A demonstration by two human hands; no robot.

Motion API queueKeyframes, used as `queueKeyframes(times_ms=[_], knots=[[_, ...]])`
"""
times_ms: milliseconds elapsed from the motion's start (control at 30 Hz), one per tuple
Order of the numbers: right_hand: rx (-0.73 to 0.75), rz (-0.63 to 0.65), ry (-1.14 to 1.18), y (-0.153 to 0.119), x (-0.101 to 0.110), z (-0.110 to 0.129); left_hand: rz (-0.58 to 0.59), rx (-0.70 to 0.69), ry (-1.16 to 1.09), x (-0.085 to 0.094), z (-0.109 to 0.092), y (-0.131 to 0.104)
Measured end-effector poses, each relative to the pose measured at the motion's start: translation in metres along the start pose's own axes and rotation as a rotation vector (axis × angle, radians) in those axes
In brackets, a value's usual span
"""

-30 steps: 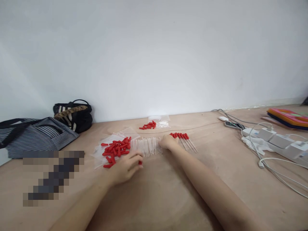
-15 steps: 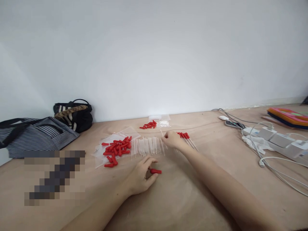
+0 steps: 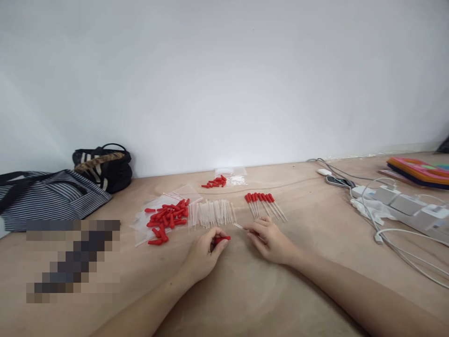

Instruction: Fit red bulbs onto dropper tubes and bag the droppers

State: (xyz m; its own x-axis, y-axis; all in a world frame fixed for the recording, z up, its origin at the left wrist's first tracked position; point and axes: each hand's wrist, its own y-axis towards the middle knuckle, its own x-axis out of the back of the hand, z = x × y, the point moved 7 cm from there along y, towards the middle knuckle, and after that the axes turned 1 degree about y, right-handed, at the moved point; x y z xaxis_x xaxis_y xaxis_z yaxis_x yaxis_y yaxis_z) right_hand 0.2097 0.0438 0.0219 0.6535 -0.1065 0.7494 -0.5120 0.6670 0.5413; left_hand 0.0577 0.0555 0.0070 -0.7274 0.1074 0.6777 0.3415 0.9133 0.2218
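My left hand is closed around a red rubber dropper bulb, whose narrow end sticks out to the right. Facing it, my right hand pinches a thin clear glass tube that points left toward the bulb; the two are apart. Beyond my hands lies a row of clear tubes. Loose red bulbs are heaped on plastic bags to the left. Behind my right hand, several droppers with red bulbs lie side by side.
Farther back, small red bulbs and short clear tubes lie by the wall. A striped bag and a black bag stand left. On the right are a power strip with chargers, white cables and colourful flat items.
My right hand has come back from the tube row toward me, now with a glass tube. My left fingers have closed more on the red bulb. The row of finished-looking droppers is uncovered.
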Motion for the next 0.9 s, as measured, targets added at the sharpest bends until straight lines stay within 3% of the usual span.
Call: queueKeyframes(times_ms=[233, 733, 900], knots=[[0.026, 0.028, -0.021, 0.005, -0.01, 0.013, -0.011, 0.014, -0.174, -0.001, 0.006, 0.003], [0.068, 0.036, 0.017, 0.0, -0.012, 0.015, -0.028, 0.103, -0.283, -0.004, 0.015, 0.003], [0.091, 0.033, 0.023, -0.001, -0.012, 0.016, 0.002, 0.071, -0.313, -0.006, 0.014, 0.003]])
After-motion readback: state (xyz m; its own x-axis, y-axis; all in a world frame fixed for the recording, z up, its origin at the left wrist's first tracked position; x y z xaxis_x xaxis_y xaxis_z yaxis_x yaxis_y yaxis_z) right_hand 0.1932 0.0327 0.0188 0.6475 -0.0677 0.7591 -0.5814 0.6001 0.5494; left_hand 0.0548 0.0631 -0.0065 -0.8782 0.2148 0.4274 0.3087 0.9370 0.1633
